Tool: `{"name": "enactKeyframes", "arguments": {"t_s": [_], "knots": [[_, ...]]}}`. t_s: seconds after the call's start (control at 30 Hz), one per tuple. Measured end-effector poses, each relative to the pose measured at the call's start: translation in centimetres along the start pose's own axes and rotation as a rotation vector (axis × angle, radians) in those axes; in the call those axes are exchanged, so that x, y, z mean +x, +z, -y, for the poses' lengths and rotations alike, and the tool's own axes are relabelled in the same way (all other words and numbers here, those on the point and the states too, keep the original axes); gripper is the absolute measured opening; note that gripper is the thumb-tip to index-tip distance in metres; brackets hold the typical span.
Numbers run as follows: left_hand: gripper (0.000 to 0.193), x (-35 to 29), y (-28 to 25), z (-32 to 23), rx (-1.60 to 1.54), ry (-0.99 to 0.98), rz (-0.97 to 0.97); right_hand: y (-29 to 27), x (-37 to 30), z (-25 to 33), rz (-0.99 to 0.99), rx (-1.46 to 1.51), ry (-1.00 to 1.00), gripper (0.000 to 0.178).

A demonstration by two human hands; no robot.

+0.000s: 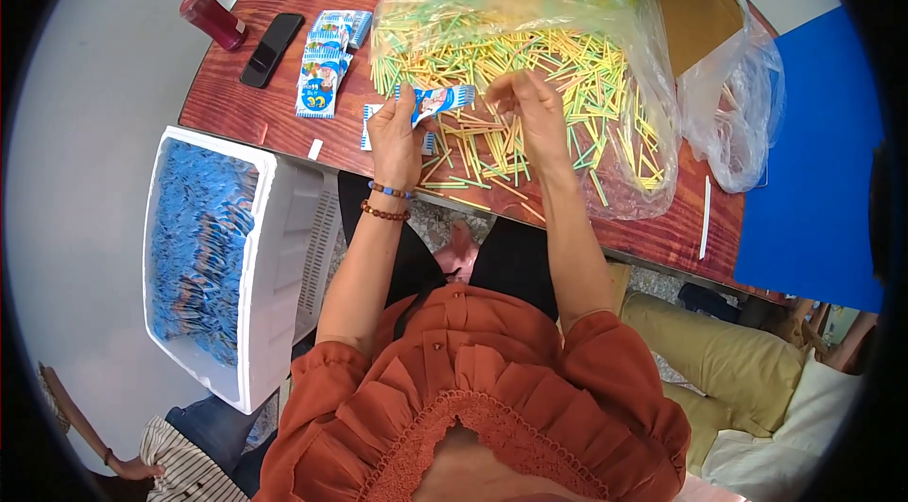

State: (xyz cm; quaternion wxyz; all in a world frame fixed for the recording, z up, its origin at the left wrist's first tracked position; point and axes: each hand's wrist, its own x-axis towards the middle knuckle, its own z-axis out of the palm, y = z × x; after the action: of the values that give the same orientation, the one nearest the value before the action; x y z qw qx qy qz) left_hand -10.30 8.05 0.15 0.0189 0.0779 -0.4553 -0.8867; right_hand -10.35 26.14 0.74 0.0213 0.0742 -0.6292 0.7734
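Note:
Between the thumb and fingers of my left hand (397,135) is a small blue-and-white sachet (443,102), its free end pointing right. Another sachet (372,129) lies on the table partly under that hand. My right hand (534,122) hovers just right of the held sachet, fingers curled inward; whatever is between the fingertips, if anything, is too small to make out. Beneath and beyond both hands spreads a heap of thin yellow, green and orange sticks (558,62), spilling from a large clear plastic bag (653,124).
A cardboard box (698,6) surrounds the bag's far side. To the left are a row of sachets (320,77), a phone (271,50) and a red-lidded jar (214,20). A white foam box (260,247) full of blue packets stands left of the table. Other people sit at both sides.

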Motion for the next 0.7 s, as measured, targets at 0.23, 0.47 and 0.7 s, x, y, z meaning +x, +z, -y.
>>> {"name": "enactKeyframes", "arguments": {"t_s": [0.23, 0.47, 0.7], "knots": [[0.029, -0.5, 0.7, 0.1, -0.022, -0.047, 0.067, 1.5, -1.0, 1.3, 0.141, -0.321, -0.312, 0.022], [0.029, -0.3, 0.4, 0.5, 0.154, -0.074, 0.082, 0.3, 0.0, 1.0, 0.34, -0.387, -0.337, 0.02], [0.025, -0.3, 0.2, 1.2, 0.088, -0.208, 0.137, 0.0, -0.3, 0.5, 0.305, -0.681, -0.418, 0.02]]}}
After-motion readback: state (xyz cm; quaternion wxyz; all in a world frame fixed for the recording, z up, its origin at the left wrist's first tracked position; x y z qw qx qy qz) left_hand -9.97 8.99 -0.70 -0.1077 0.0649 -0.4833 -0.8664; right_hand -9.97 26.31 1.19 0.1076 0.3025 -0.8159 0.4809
